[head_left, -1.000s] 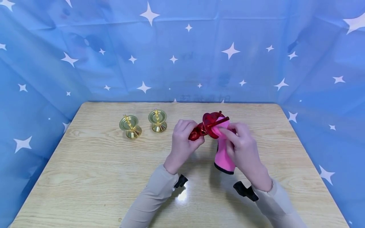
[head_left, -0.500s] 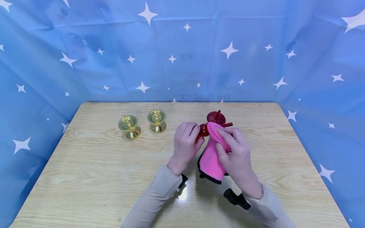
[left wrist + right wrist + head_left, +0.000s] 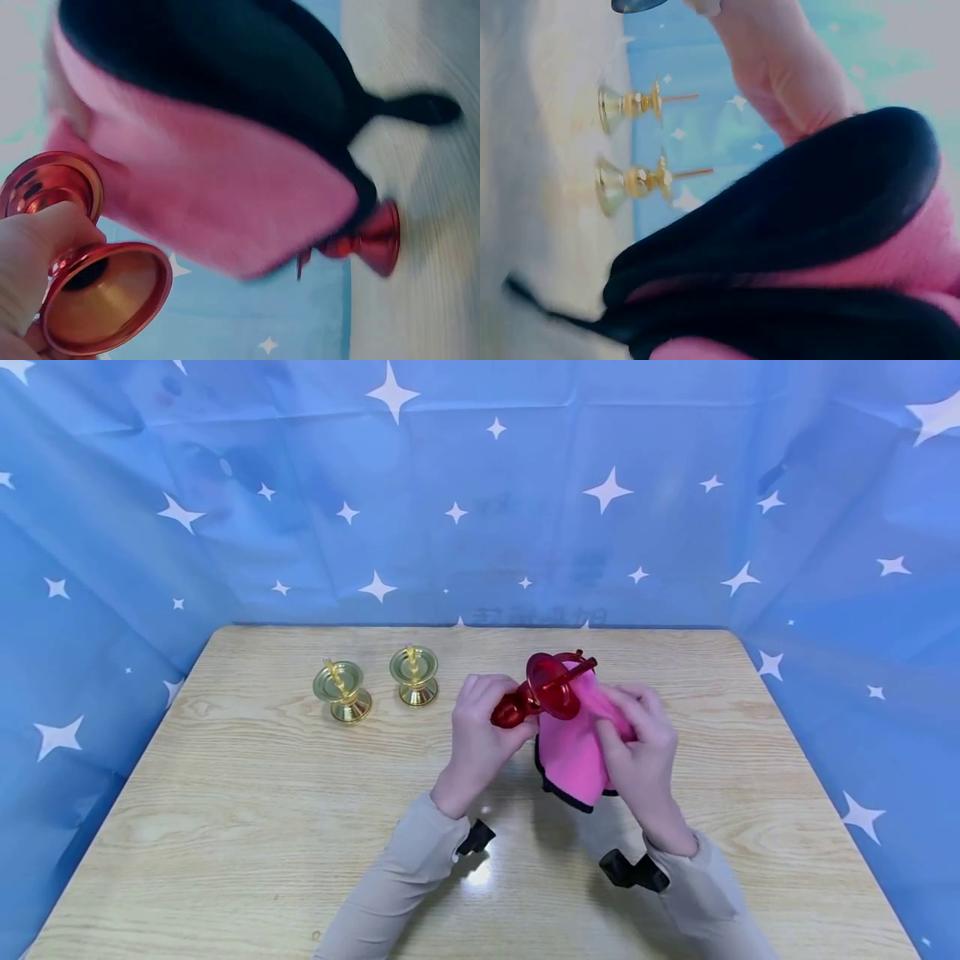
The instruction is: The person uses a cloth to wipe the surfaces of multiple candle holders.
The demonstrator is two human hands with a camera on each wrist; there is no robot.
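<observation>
My left hand (image 3: pixel 480 718) grips a shiny red candle holder (image 3: pixel 553 687) round its stem and base, tilted so that its dish and spike point to the right. In the left wrist view the flared base of this candle holder (image 3: pixel 109 300) faces the camera. My right hand (image 3: pixel 641 743) pinches a bunched pink cloth (image 3: pixel 573 760) with black edging, its upper part up against the dish. Most of the cloth hangs below the fingers. In the right wrist view the cloth (image 3: pixel 780 202) hides the candle holder.
A second red candle holder (image 3: pixel 379 240) stands on the wooden table (image 3: pixel 225 827) behind the cloth, mostly hidden in the head view. Two gold candle holders (image 3: pixel 343 692) (image 3: pixel 415 677) stand at the back left. A blue starry curtain (image 3: pixel 480 560) surrounds the table's back and sides.
The cloth swung left and towards me, over the held candle holder, then moved back up to its dish. The held candle holder dipped away, then tilted up again. The gold candle holders stayed put.
</observation>
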